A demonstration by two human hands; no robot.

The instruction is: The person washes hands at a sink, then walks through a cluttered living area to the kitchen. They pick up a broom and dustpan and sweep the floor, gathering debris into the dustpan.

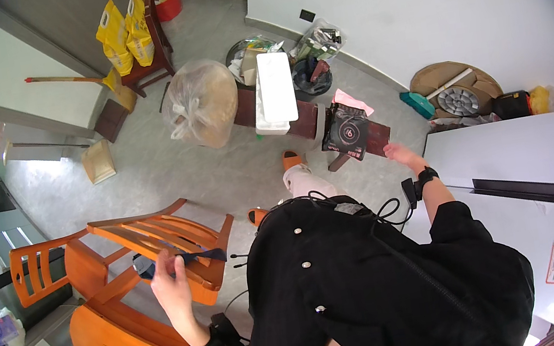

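Note:
My left hand [170, 283] is over the wooden chair [136, 237], next to its slatted back, with the fingers bent. A dark cloth item [206, 256] lies just beyond its fingertips; I cannot tell whether the hand grips anything. On the other side, my right hand [402, 154] hangs by the near end of a dark red wooden bench [379, 137], fingers curled, contact unclear. A black printed bag [348, 130] lies on the bench close to that hand, with a pink cloth [352, 101] behind it. Farther along the bench stands a white foam box [276, 90].
A large tied plastic bag [202, 103] sits at the bench's far end. Behind are bins [312, 76] and a cardboard disc [457, 87] with a green brush [418, 104]. At left are a second chair [43, 264] and a cluttered orange table [102, 333]. A white cabinet [498, 145] stands right.

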